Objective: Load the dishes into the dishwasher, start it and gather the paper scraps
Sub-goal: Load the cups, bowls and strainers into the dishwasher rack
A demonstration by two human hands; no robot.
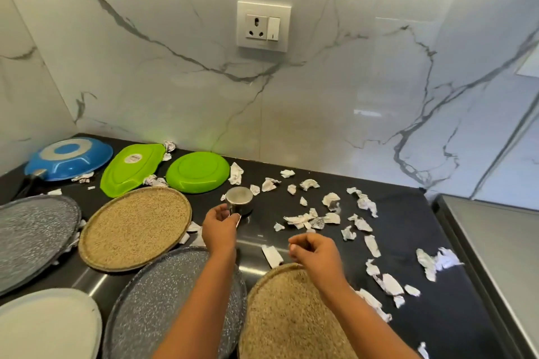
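Left hand [220, 226] is in at the centre of the frame, fingers curled round the handle of the small upturned stainless-steel cup [239, 199], which sits bottom-up on the glossy black countertop [408, 227]. Right hand [315, 251] hovers just lower right of it, fingers curled in toward the thumb, and I can't tell whether anything is pinched in there. A white paper strip [272, 255] lies just beside it, to the left.

Dishes all face down. Upper left has the blue pan with a dark handle [68, 159], then the bright green leaf-shaped plastic plate [131, 169], then the round green plastic plate [198, 172] right next to the cup. Below those is a round tan speckled plate [135, 227], with a grey speckled round plate [35, 236] at the left edge. Along the bottom are a plain white plate [46, 326], a second grey speckled plate [175, 300] under the left forearm, and a second tan plate [288, 315] under the right.

Crumpled white paper scraps [361, 207] are scattered across the right half of the counter, a few tucked between the plates too. Behind it all stand the white marble-veined wall [145, 67] and a white socket with switch [264, 26].
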